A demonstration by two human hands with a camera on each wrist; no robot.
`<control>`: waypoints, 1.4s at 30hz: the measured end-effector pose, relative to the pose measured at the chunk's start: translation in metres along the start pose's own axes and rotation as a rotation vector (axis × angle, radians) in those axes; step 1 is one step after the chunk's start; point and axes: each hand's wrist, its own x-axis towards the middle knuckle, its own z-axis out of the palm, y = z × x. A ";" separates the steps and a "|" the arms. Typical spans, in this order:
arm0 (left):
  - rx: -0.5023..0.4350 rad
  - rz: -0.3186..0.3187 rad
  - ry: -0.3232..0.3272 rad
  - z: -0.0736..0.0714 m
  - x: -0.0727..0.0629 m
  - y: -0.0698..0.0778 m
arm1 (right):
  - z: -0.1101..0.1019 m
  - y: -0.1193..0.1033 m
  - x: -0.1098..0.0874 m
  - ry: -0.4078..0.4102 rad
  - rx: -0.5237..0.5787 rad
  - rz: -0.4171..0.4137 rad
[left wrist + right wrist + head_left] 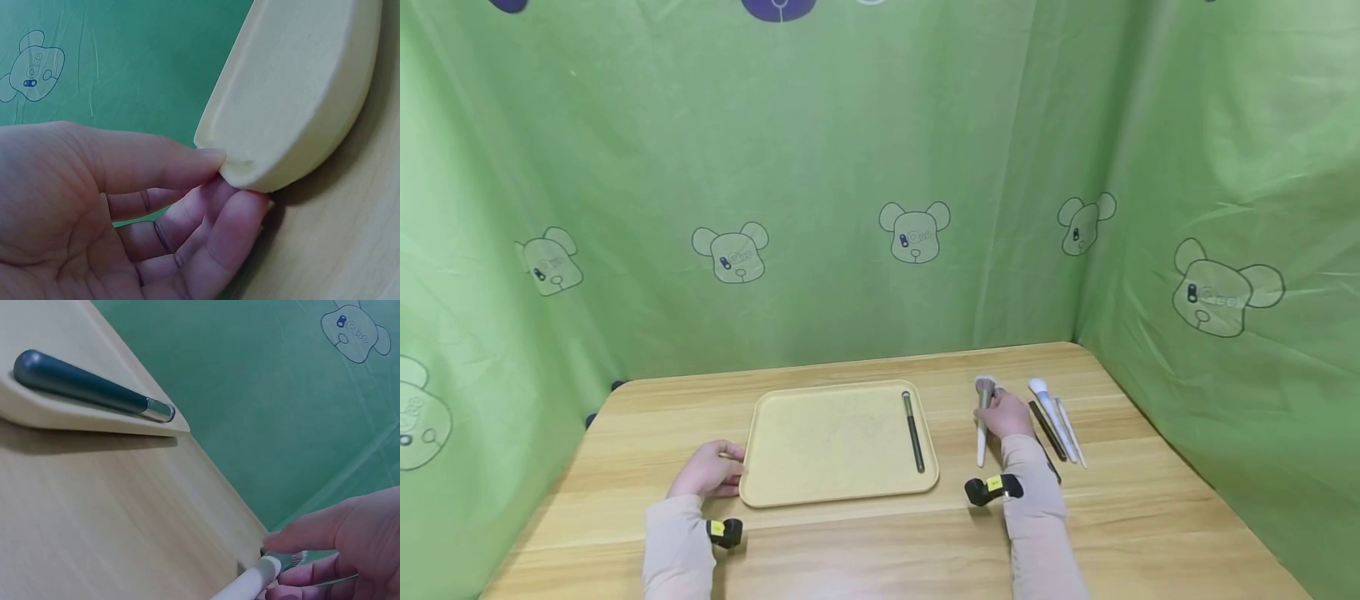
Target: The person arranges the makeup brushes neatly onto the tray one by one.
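My left hand (703,471) is at the left edge of a pale yellow tray (827,446). In the left wrist view the thumb lies on the tray's rim (297,159) and curled fingers are beneath it, pinching the edge. A dark-handled makeup brush (914,435) lies along the tray's right side, its bristles toward the back. Right of the tray, my right hand (1007,415) pinches a white-handled makeup brush (982,440) near its bristle end. In the right wrist view its handle (245,586) points toward the lower edge, and fingers partly hide the bristles.
Beside my right hand lie a dark stick-like tool (1048,432), a white makeup brush (1052,417) and a thin white one (1071,432). Another dark item (1051,467) is partly hidden by the right sleeve. Green curtains (820,167) surround the wooden table (850,550).
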 end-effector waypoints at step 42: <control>-0.024 0.003 -0.003 -0.001 0.004 -0.005 | -0.001 -0.027 -0.006 0.007 0.039 -0.007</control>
